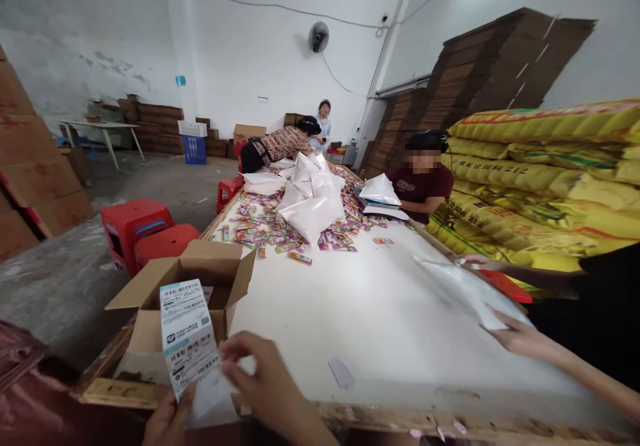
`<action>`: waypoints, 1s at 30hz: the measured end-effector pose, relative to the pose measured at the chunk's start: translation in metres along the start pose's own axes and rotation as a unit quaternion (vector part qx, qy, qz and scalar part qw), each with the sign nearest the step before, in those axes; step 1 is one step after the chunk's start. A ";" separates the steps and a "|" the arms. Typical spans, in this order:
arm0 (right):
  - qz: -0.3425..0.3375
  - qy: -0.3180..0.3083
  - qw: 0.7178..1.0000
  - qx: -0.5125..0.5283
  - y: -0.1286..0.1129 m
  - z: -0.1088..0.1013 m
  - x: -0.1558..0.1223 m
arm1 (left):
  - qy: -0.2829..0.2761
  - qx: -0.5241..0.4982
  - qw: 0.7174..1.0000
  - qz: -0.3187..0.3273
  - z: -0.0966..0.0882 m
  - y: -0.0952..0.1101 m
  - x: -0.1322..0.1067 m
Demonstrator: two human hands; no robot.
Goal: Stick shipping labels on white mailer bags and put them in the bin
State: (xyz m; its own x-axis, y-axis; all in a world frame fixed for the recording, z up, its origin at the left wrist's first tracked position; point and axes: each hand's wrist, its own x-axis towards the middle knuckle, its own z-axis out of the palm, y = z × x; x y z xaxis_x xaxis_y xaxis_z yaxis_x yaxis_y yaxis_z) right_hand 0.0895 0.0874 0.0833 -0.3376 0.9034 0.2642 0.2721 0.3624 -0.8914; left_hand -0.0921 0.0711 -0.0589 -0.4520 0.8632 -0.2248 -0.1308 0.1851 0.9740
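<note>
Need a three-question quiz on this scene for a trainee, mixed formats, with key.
1. Multiple choice: the camera wearer's left hand holds
a) a red stool
b) printed labels
c) a yellow sack

2. True or false: the box just behind the labels is closed.

3. Short answer: what lies scattered on the table around the pile of white bags?

Key:
1. b
2. False; its flaps stand open.
3. Small colourful packets.
</note>
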 end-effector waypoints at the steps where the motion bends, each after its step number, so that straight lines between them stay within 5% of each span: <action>1: 0.040 0.055 0.996 -0.061 0.027 -0.017 -0.012 | -0.001 -0.019 1.000 -0.019 0.000 -0.003 0.001; 5: 0.140 0.174 0.958 -0.177 0.102 -0.082 -0.068 | -0.007 -0.065 0.997 -0.043 0.007 0.001 0.000; 8: 0.166 0.195 0.956 -0.143 0.107 -0.099 -0.092 | -0.013 -0.055 0.998 -0.029 0.016 0.013 -0.014; 15: 0.059 0.166 0.984 -0.040 0.057 -0.059 -0.054 | -0.068 -0.041 0.997 -0.022 0.033 0.025 -0.052; 20: 0.002 0.070 0.997 -0.017 0.031 -0.036 -0.045 | -0.124 0.006 0.992 -0.027 0.032 0.024 -0.059; 30: -0.114 -0.002 0.982 -0.151 0.037 -0.010 -0.065 | -0.133 -0.137 0.966 -0.172 0.030 0.030 -0.055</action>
State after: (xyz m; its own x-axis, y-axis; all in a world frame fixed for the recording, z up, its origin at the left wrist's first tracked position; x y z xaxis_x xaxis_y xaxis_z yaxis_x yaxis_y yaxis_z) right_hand 0.1312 0.0441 0.0367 -0.4250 0.7896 0.4425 0.4424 0.6077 -0.6595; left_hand -0.0447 0.0431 -0.0160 -0.1025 0.8694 -0.4833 -0.4791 0.3827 0.7900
